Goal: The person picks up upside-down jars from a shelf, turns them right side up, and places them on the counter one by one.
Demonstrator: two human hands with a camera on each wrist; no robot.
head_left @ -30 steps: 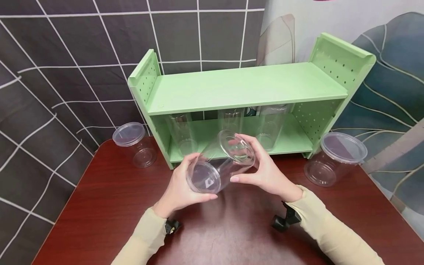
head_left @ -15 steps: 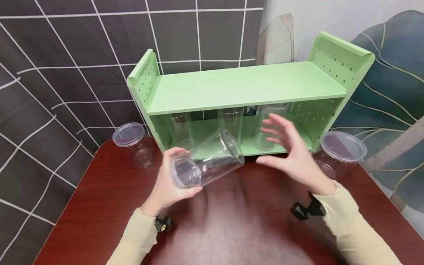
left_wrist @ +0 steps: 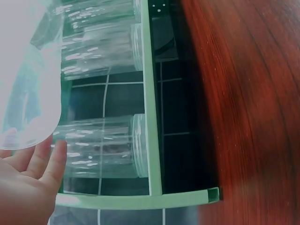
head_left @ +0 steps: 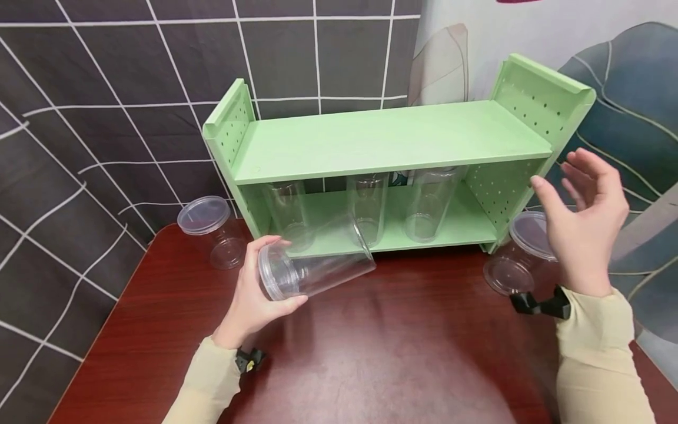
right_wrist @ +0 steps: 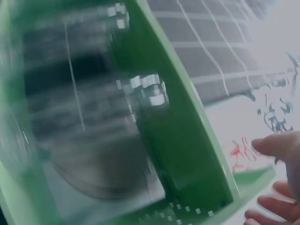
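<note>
The person's left hand (head_left: 256,294) has its fingers and thumb curled around one end of a clear cylindrical plastic jar (head_left: 323,265), parted just as wide as the jar is thick. From where I stand the jar is tipped well over, its far end pointing right and a little upward, in front of the lower front edge of a pale green two-tier shelf unit (head_left: 392,138). Beneath it is the dark red wood-grained worktop (head_left: 371,365).

The right hand (head_left: 590,224) is empty, thumb well away from loosely bent fingers, up over the worktop's right edge. It partly hides a squat clear jar with a pale bluish lid (head_left: 511,262) beside the shelf unit's right end; I can't tell whether they touch.

On the lower tier three tall clear jars (head_left: 368,203) stand upright, well apart. Near the worktop's back left corner, just beside the shelf unit, stands a smaller lidded clear jar (head_left: 225,241).
</note>
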